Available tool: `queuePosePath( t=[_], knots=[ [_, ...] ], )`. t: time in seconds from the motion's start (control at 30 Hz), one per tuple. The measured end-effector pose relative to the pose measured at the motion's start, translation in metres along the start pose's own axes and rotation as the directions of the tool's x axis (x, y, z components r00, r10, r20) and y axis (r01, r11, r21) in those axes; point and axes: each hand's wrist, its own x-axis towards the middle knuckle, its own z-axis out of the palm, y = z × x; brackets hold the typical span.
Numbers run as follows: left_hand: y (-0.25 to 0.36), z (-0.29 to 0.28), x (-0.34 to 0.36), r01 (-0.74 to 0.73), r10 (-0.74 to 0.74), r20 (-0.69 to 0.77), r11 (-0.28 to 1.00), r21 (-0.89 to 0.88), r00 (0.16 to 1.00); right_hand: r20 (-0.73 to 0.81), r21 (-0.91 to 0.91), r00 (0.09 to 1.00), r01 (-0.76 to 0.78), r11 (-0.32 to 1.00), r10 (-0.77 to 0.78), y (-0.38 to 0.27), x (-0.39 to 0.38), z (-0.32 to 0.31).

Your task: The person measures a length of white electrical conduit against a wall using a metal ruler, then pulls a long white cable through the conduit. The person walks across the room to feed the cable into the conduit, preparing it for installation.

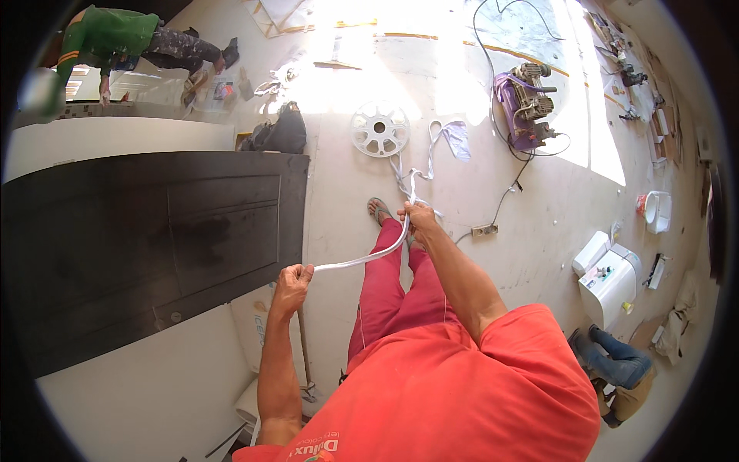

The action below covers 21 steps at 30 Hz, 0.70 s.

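Observation:
A white flexible strip [350, 263] sags between my two hands in front of my legs. My left hand [292, 288] is closed on its left end, close beside the dark door. Farther right, my right hand [419, 219] pinches the strip above my feet. From there the strip runs on in loose twisted loops [416, 179] over the floor. Those loops lead toward a pale, spoked plastic reel [380, 129] that lies flat. A light-coloured piece of plastic or cloth [457, 141] rests beside the loops.
A dark panelled door [154, 239] stands at left. A black bag [282, 131] sits by its far end. Right of the reel are a purple air compressor [523, 108], its hose and a power socket block [485, 230]. A white bucket [658, 212] and a white appliance [610, 285] stand at right. Another person [115, 38] works far left.

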Motion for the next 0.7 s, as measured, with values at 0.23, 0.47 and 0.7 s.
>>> queuePosePath(
  t=[0.23,0.47,0.7],
  knots=[
    [0.000,-0.006,0.044,0.020,-0.020,0.123,1.000,0.006,0.992,-0.155,0.069,0.987,0.039,0.997,-0.028,-0.037,0.049,0.025],
    [0.022,0.014,0.113,0.002,0.034,0.246,0.989,-0.145,0.969,-0.141,-0.163,0.982,-0.147,0.976,0.124,-0.064,0.090,0.052],
    [0.052,0.045,0.166,0.028,0.018,0.308,0.989,-0.145,0.951,0.124,-0.611,0.911,-0.241,0.754,0.392,-0.053,0.138,0.062]
  ],
)
